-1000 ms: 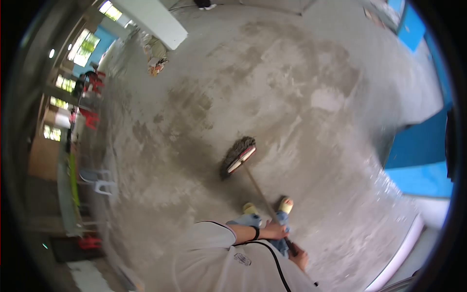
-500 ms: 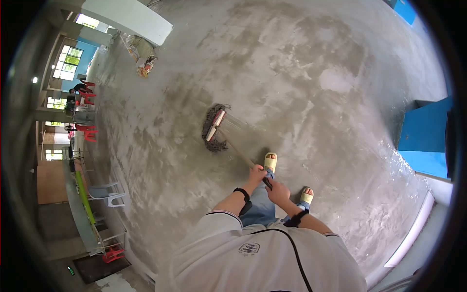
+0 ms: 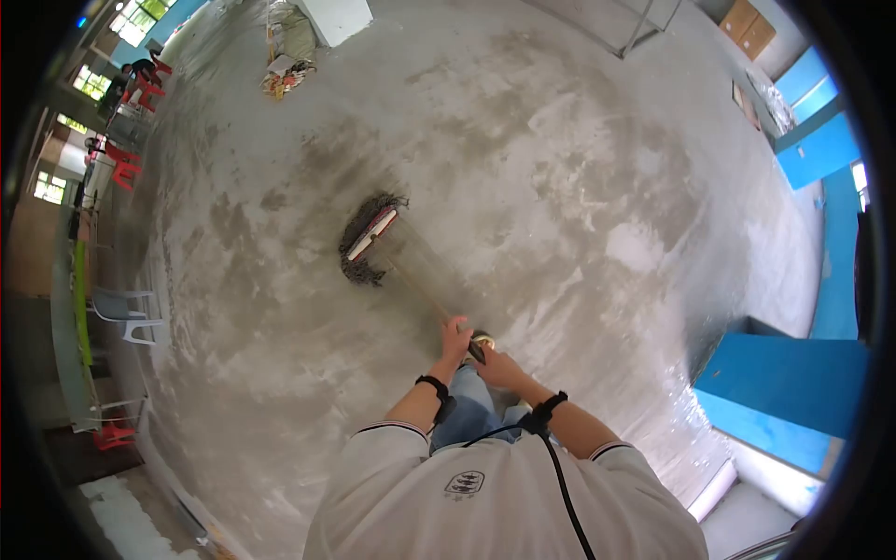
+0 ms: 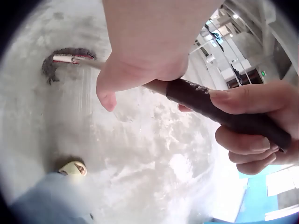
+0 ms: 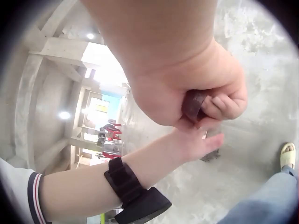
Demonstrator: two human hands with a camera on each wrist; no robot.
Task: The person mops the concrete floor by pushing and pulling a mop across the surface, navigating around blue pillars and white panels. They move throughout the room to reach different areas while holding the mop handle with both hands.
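A mop with dark grey strands point(image 3: 357, 266) and a red and white clamp point(image 3: 375, 231) lies flat on the wet-looking floor. Its thin pole runs back towards the body. My left hand point(image 3: 455, 342) grips the pole, and in the left wrist view that hand point(image 4: 145, 70) has its thumb hanging beside the pole. Just behind it, my right hand point(image 3: 502, 371) holds the dark grip at the pole's end. The left wrist view shows the right fingers curled round this dark grip point(image 4: 201, 100). In the right wrist view the right fist point(image 5: 205, 88) covers most of it.
Blue panels point(image 3: 775, 383) stand at the right. A grey chair point(image 3: 126, 308) and red stools point(image 3: 121, 163) line the left side. Debris point(image 3: 287, 77) lies by a white pillar point(image 3: 338, 19). A yellow slipper point(image 4: 74, 168) shows near the legs.
The mop head has moved away from the feet and to the left. Both hands have moved forward from low by the body, still on the pole. The head view has shifted and turned.
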